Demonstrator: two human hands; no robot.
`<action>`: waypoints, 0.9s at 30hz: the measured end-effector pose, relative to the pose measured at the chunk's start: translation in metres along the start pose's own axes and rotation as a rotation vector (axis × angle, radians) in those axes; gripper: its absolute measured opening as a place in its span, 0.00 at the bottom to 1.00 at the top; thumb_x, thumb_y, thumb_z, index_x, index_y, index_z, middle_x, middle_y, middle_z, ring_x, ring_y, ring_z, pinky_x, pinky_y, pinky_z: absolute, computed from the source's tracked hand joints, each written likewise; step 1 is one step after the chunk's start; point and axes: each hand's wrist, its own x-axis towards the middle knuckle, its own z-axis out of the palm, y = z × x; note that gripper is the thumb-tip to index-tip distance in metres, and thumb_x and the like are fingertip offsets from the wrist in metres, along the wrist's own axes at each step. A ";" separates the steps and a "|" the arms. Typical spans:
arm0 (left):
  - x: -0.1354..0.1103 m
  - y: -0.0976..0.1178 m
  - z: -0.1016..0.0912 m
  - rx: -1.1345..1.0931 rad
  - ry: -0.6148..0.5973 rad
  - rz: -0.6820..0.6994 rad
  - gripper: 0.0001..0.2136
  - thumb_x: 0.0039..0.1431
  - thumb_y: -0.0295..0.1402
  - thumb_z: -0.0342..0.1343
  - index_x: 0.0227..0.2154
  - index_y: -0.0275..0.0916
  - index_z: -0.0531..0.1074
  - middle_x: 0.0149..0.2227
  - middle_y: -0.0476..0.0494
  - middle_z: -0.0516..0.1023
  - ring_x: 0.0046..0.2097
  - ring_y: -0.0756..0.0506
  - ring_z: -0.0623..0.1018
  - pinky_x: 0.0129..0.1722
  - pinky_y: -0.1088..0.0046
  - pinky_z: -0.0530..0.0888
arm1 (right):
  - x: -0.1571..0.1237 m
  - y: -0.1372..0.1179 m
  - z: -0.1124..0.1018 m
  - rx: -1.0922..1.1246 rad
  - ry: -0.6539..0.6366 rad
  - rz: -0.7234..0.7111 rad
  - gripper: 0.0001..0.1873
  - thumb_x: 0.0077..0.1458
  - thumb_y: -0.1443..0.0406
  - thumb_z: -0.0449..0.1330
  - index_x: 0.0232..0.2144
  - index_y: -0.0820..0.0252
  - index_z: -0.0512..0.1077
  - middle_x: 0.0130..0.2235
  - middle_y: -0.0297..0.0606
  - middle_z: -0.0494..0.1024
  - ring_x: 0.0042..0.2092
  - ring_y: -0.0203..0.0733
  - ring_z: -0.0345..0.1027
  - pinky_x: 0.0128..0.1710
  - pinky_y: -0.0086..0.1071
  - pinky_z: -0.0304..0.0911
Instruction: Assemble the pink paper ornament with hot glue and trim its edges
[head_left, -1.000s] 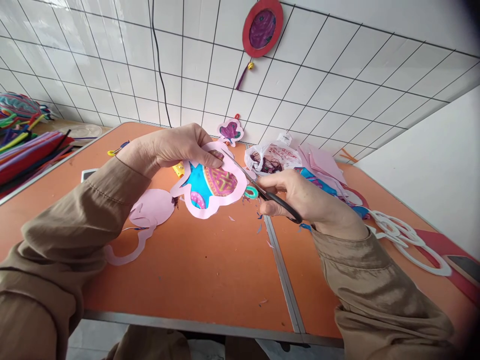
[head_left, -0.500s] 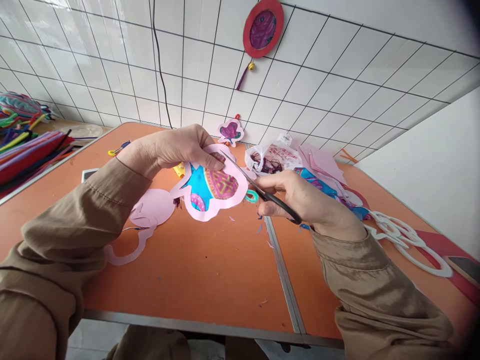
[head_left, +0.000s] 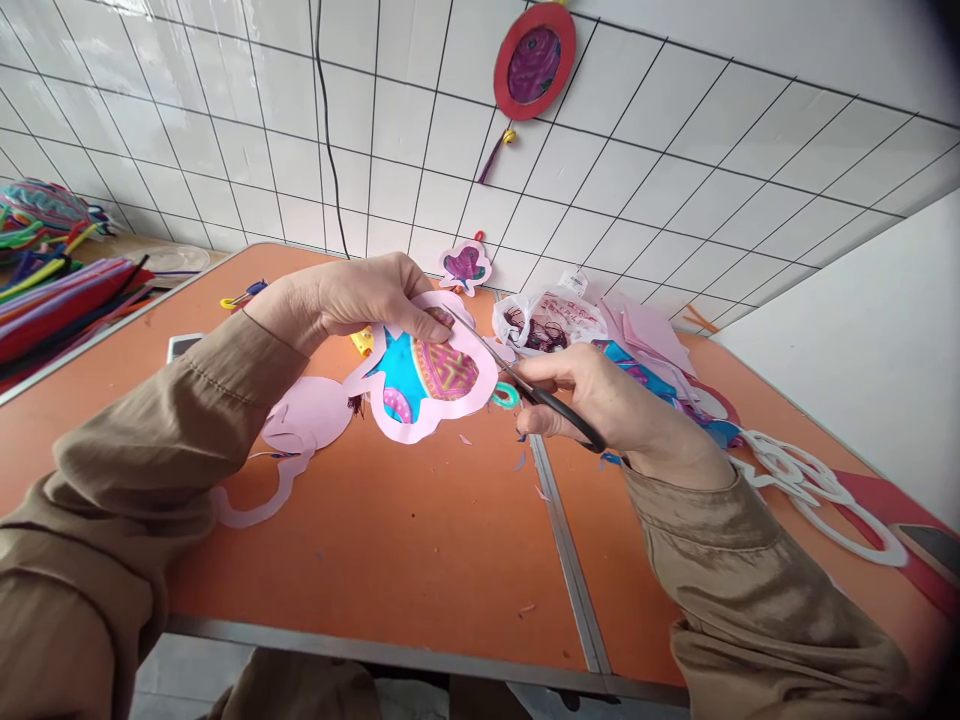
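Observation:
My left hand (head_left: pixel 382 293) pinches the upper edge of a pink paper cutout (head_left: pixel 409 431), thumb on the front and fingers behind. Its wavy pink border frames a patterned piece in blue, magenta and gold. From the right, my right hand (head_left: pixel 581 400) is closed around black-handled scissors (head_left: pixel 559 405). Their blades point up and left, lying across the cutout's upper right edge near my left thumb. How far apart the blades are is hard to make out. A turquoise ring (head_left: pixel 505 396) lies on the table just behind the scissors.
Curled pink paper scraps (head_left: pixel 307 410) lie at left on the orange table (head_left: pixel 375 570). A plastic bag with dark threads (head_left: pixel 551 320), pink sheets (head_left: pixel 649 335) and white paper rings (head_left: pixel 832 495) sit at back and right. A small pink-edged ornament (head_left: pixel 464 266) leans by the tiled wall.
The view has shifted slightly, so everything sits a little further right. Hands, cutout and scissors keep nearly the same positions relative to each other.

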 end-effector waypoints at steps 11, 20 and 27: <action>0.001 -0.001 0.001 -0.032 -0.024 0.006 0.07 0.41 0.33 0.73 0.25 0.38 0.84 0.25 0.46 0.82 0.36 0.42 0.83 0.44 0.65 0.79 | -0.001 0.007 -0.002 -0.044 0.015 -0.025 0.38 0.46 0.31 0.63 0.23 0.59 0.65 0.22 0.28 0.56 0.26 0.32 0.47 0.23 0.30 0.45; 0.001 -0.002 0.001 -0.035 -0.022 0.008 0.05 0.42 0.33 0.73 0.24 0.39 0.84 0.24 0.47 0.82 0.33 0.44 0.81 0.41 0.68 0.79 | -0.001 0.006 -0.001 -0.046 0.009 0.007 0.38 0.46 0.31 0.62 0.23 0.60 0.65 0.24 0.28 0.56 0.27 0.31 0.47 0.23 0.29 0.46; 0.000 -0.001 0.002 -0.008 0.025 0.022 0.05 0.42 0.31 0.71 0.24 0.38 0.84 0.30 0.44 0.84 0.44 0.40 0.83 0.40 0.71 0.76 | -0.001 0.006 -0.002 -0.027 -0.003 -0.017 0.34 0.49 0.36 0.65 0.25 0.61 0.69 0.25 0.28 0.55 0.28 0.32 0.44 0.24 0.29 0.44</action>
